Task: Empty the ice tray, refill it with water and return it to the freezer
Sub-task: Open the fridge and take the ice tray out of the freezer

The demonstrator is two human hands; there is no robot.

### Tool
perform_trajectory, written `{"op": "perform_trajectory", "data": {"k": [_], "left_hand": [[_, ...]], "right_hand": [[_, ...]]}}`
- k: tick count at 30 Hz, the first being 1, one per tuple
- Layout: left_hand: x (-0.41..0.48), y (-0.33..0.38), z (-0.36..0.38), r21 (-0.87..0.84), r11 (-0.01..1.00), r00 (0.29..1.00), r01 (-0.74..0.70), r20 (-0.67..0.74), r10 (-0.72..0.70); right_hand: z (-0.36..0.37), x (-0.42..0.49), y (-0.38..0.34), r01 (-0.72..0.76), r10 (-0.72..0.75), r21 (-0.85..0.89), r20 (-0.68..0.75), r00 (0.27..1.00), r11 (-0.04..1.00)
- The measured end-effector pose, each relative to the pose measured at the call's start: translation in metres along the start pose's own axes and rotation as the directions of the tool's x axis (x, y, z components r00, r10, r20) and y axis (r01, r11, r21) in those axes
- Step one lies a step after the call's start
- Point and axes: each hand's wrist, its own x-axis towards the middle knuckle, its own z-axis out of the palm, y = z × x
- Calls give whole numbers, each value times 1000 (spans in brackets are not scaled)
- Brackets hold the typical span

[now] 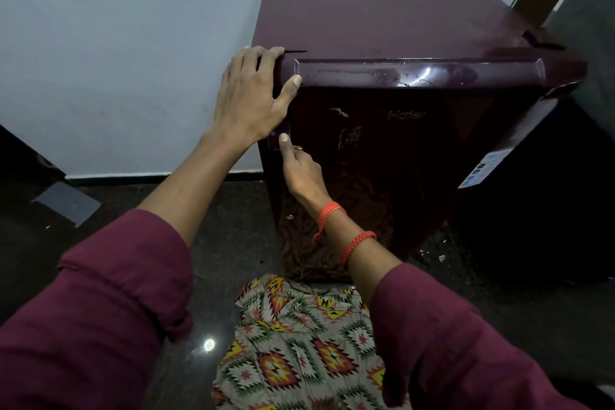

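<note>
Left hand (248, 100) clamps the near-left top corner of the fridge (382, 10) to brace it, right hand (301, 170) hooks the door handle (274, 143) to pull. Ice tray isn't visible, presumably inside.

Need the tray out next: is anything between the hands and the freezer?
Yes: the fridge door looks shut and covers the whole front. The left hand grips its top left corner, and the right hand sits at its left edge lower down. No tray is in view.

Glossy maroon fridge (399, 150), scuffed
</note>
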Motion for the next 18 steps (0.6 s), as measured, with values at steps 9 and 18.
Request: {"op": "perform_trajectory", "data": {"k": [9, 18], "left_hand": [[-16, 6, -13, -3, 1000, 999, -22, -38, 21], [-88, 21, -40, -166, 980, 994, -110, -43, 104]], "right_hand": [[1, -16, 15, 33, -36, -59, -47, 998, 998], [-19, -99, 50, 98, -103, -80, -63, 993, 992]]}}
